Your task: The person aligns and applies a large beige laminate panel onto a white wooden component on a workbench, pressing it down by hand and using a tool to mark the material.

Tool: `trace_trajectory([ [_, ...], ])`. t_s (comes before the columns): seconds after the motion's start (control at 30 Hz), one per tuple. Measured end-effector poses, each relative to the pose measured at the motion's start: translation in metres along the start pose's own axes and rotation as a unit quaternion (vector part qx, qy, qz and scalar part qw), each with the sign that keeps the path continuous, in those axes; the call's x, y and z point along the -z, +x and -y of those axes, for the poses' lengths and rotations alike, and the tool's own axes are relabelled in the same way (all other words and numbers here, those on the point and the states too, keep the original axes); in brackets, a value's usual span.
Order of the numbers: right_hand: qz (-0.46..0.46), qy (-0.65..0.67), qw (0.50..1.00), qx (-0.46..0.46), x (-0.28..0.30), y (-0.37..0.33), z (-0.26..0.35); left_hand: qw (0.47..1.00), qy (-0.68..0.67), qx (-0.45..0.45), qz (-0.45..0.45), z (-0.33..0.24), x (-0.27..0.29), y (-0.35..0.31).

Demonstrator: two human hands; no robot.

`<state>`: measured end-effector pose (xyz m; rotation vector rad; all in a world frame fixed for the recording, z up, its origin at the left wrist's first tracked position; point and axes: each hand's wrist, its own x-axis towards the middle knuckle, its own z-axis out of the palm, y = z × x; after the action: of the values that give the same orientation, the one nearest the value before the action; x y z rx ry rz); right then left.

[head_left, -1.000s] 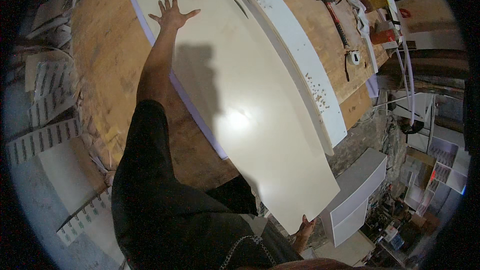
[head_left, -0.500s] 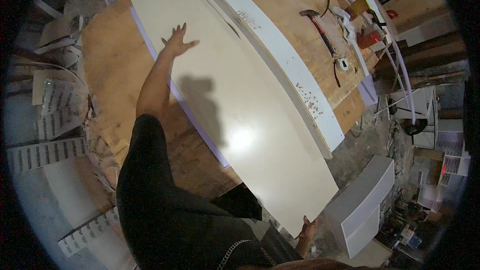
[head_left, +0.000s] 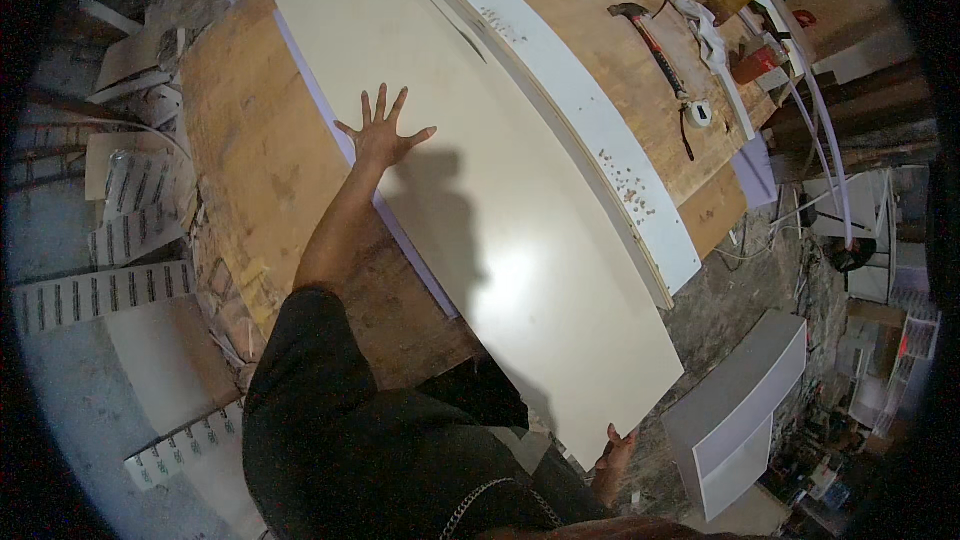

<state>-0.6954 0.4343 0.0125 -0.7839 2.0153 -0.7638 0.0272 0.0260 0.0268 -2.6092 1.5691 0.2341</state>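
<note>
A long cream-coloured panel [head_left: 560,320] with a glossy face lies slantwise across the wooden worktable, its near end sticking out past the table edge. My left hand [head_left: 383,138] rests on the panel near its left edge, fingers spread wide. At the near end, my right hand [head_left: 616,455] grips the panel's edge by its right corner; part of that hand is hidden. Along the panel's right side runs a light blue-white board [head_left: 590,130] dotted with small brown bits. A lilac strip [head_left: 410,245] shows beneath the panel's left edge.
On the plywood tabletop [head_left: 240,140] lie a hammer [head_left: 655,48], a tape measure [head_left: 698,114] and a white cloth [head_left: 705,40]. A red box [head_left: 758,63] stands farther right. A white open box-shaped piece [head_left: 740,415] sits on the floor at right. Striped wrapped panels [head_left: 110,295] lie at left.
My left hand has slid nearer along the panel, and its fingers now spread wider. My right hand stays at the near corner. The whole view has shifted slightly.
</note>
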Motion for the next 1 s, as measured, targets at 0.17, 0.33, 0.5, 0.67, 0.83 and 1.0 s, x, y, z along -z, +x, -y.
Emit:
trace_trajectory([
  [0.17, -0.004, -0.022, 0.997, 0.072, 0.002, 0.000, -0.020, 1.000, 0.004, 0.000, 0.003, 0.004, -0.002, 0.013],
  [0.33, 0.001, -0.163, 0.982, -0.095, -0.003, 0.006, -0.010, 1.000, 0.001, 0.004, 0.010, 0.013, 0.002, 0.032],
  [0.5, -0.010, 0.048, 0.997, -0.060, -0.043, -0.005, 0.035, 1.000, -0.004, 0.006, 0.006, 0.028, 0.005, 0.055],
  [0.67, -0.001, 0.046, 0.990, -0.136, -0.076, -0.011, 0.075, 1.000, -0.015, 0.003, 0.009, 0.042, 0.010, 0.080],
  [0.83, 0.164, -0.116, 0.966, 0.164, -0.081, 0.004, 0.043, 1.000, 0.000, 0.004, 0.003, 0.060, 0.011, 0.113],
  [1.0, 0.009, 0.280, 0.950, -0.139, -0.164, -0.021, 0.137, 1.000, 0.002, 0.023, -0.001, 0.086, 0.013, 0.143],
])
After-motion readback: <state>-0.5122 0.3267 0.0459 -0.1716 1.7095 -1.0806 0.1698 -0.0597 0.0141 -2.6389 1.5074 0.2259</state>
